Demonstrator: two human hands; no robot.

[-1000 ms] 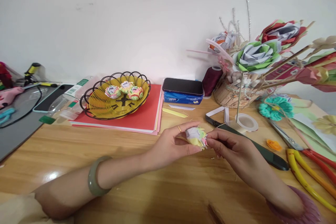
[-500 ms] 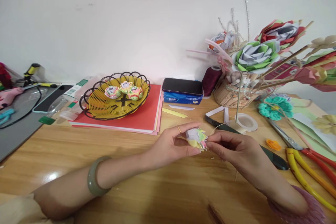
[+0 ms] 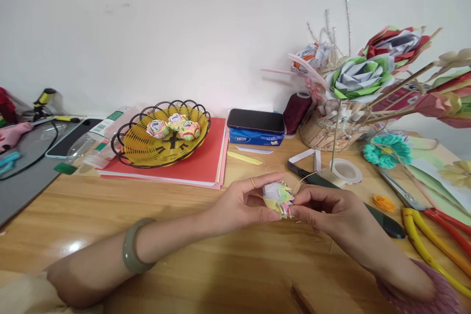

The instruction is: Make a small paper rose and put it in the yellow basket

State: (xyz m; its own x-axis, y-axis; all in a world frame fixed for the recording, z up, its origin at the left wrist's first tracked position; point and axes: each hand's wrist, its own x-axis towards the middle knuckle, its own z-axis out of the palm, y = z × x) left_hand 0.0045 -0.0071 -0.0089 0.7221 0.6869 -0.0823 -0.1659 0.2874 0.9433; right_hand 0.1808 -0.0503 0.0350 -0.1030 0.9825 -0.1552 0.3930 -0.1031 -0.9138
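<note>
A small folded paper flower [image 3: 277,197], white with yellow, green and pink edges, is held above the wooden table [image 3: 147,235]. My left hand [image 3: 239,203] pinches it from the left between thumb and fingers; a ring sits on one finger and a green bangle on the wrist. My right hand [image 3: 324,208] pinches the flower's right edge, and a thin pale thread runs up from those fingers. Both hands are closed on the flower.
A yellow wire basket [image 3: 162,133] with three paper flowers sits on red card sheets [image 3: 206,159]. Behind are a phone on a blue tissue pack [image 3: 256,128], a maroon thread spool [image 3: 297,112] and a basket of paper roses [image 3: 353,108]. Tape roll [image 3: 345,171], scissors [image 3: 434,235] and black snips [image 3: 382,223] lie right.
My right hand has closed in a little to the left against the flower, and the flower has turned slightly in my left fingers. Everything else on the table is unchanged.
</note>
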